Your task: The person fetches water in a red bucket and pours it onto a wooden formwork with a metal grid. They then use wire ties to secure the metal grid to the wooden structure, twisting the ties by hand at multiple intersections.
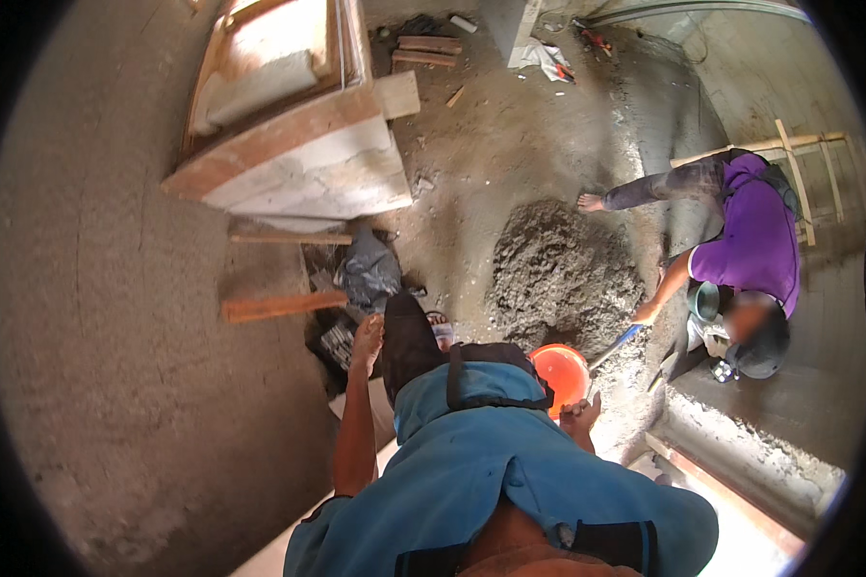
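My left hand point(368, 340) rests against the side of my dark-trousered leg point(411, 337), its fingers stretched out and holding nothing visible. My right hand point(579, 419) is beside the rim of an orange bucket point(560, 370), with its fingers curled. What they grip, perhaps the bucket's handle, is too small to make out. The bucket stands at the near edge of a heap of wet grey mortar point(563, 269). A co-worker in a purple shirt point(758, 231) bends over on the right, one hand on a blue-handled tool point(625, 338) whose grey end reaches the bucket.
At upper left stands a wood-edged masonry structure point(308, 163). Below it are a wooden board point(284, 307) and a black plastic bag point(369, 271). Wood pieces point(427, 50) lie at the back. A wooden frame point(797, 183) leans by the right wall, near a green bucket point(704, 301).
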Tool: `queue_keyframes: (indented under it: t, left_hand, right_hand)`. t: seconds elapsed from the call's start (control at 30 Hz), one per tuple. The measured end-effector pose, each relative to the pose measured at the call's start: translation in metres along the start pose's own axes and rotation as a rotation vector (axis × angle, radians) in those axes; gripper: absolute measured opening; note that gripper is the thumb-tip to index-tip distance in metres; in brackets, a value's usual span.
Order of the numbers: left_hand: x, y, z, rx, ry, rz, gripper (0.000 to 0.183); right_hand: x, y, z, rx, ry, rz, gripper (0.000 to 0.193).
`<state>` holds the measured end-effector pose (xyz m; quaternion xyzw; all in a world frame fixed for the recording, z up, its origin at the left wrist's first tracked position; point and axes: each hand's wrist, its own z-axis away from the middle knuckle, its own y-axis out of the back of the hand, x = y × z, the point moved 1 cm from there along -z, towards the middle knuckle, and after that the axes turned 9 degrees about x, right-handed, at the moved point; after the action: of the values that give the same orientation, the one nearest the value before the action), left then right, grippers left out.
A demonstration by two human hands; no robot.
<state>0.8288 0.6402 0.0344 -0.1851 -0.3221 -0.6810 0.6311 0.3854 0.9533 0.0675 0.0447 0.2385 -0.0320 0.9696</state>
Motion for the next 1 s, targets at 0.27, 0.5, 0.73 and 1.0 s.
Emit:
queue_keyframes:
  t: [0.27, 0.5, 0.73, 1.0]
  left_hand:
    - [0.152, -0.080, -0.064, -0.218, -0.244, -0.222, 0.064]
    - [0.327, -0.208, -0.136, -0.577, -0.386, -0.377, 0.070]
    - [0.500, -0.312, -0.184, -0.660, -0.445, -0.419, 0.066]
    - [0.588, -0.440, -0.294, -0.744, -0.393, -0.259, 0.069]
  right_hand:
    - [-0.012, -0.149, 0.003, 0.058, 0.014, -0.064, 0.053]
    - [-0.049, -0.269, 0.000, 0.131, 0.128, -0.257, 0.049]
    - [-0.141, -0.413, 0.028, 0.128, 0.233, -0.113, 0.046]
    - [-0.292, -0.639, 0.039, -0.046, 0.365, 0.167, 0.046]
